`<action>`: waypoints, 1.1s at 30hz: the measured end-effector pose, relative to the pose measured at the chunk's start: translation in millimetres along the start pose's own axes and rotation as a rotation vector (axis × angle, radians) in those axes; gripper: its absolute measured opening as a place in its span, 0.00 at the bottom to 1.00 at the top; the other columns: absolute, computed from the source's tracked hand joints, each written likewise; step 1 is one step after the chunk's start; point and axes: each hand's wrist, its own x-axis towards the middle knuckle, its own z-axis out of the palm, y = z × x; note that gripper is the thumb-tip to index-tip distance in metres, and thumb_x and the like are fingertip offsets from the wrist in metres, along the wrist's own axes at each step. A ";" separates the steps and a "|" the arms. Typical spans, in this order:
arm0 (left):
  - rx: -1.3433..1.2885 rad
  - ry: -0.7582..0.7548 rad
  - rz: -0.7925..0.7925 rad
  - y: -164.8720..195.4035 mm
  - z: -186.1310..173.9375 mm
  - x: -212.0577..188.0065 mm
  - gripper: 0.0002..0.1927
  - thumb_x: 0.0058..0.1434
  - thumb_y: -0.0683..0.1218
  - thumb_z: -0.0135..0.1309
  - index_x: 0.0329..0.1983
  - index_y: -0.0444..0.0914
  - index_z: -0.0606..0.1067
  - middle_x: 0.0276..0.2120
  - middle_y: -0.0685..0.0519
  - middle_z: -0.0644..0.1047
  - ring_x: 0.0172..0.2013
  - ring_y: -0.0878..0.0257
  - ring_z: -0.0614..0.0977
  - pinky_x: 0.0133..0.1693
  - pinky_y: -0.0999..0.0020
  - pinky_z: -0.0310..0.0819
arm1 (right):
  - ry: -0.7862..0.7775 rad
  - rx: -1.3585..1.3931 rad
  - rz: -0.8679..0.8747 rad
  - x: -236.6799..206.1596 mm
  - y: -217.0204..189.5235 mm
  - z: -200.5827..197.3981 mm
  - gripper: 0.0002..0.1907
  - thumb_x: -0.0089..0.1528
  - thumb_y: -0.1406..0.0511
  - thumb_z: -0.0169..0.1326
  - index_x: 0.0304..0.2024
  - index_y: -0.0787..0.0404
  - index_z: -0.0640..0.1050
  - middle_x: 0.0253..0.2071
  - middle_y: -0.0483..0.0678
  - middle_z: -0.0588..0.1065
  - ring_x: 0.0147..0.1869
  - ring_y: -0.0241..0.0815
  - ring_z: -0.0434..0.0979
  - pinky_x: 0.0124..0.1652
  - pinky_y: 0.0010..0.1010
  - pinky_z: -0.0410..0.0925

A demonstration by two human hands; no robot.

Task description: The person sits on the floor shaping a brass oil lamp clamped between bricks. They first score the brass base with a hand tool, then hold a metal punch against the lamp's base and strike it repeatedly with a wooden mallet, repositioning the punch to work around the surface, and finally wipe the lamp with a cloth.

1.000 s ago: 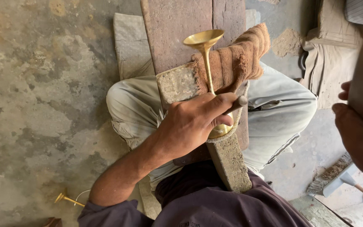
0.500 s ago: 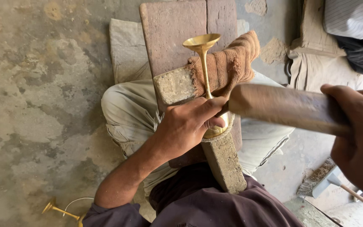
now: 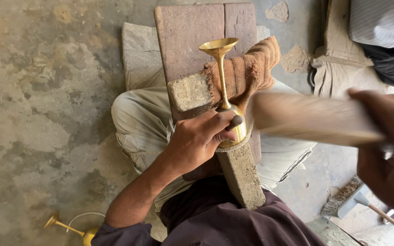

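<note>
Across the lap, left hand is pinning a brass goblet on the block; right hand, gripping a blurred mallet at three o'clock, risks striking the thumb.

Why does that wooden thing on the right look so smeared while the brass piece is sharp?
In the head view, the wooden mallet is streaked with motion blur, as is the right hand close to the lens; the brass goblet and left hand are crisp, in soft daylight with a mild sheen, no harsh glare.
</note>
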 end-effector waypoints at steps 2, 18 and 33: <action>0.056 0.028 -0.010 3.5 -0.6 -4.3 0.21 0.63 0.39 0.62 0.57 0.43 0.70 0.36 0.53 0.79 0.35 0.60 0.85 0.34 0.64 0.81 | 0.046 0.196 0.092 -12.6 9.1 13.1 0.29 0.60 0.75 0.55 0.65 0.76 0.68 0.48 0.63 0.75 0.46 0.48 0.80 0.42 0.34 0.72; 0.072 -0.225 -0.009 -0.7 19.3 68.5 0.20 0.68 0.52 0.55 0.59 0.41 0.68 0.29 0.52 0.79 0.24 0.66 0.82 0.20 0.75 0.77 | -0.073 0.240 0.399 -56.8 139.0 107.4 0.19 0.67 0.72 0.56 0.59 0.72 0.71 0.44 0.61 0.75 0.43 0.51 0.79 0.42 0.39 0.74; 0.124 -0.179 -0.120 16.5 13.4 57.5 0.15 0.70 0.41 0.56 0.58 0.40 0.69 0.35 0.50 0.81 0.28 0.62 0.85 0.23 0.71 0.77 | 0.096 0.290 -0.043 38.2 64.4 60.1 0.23 0.60 0.78 0.55 0.58 0.76 0.69 0.41 0.65 0.76 0.36 0.52 0.80 0.30 0.33 0.72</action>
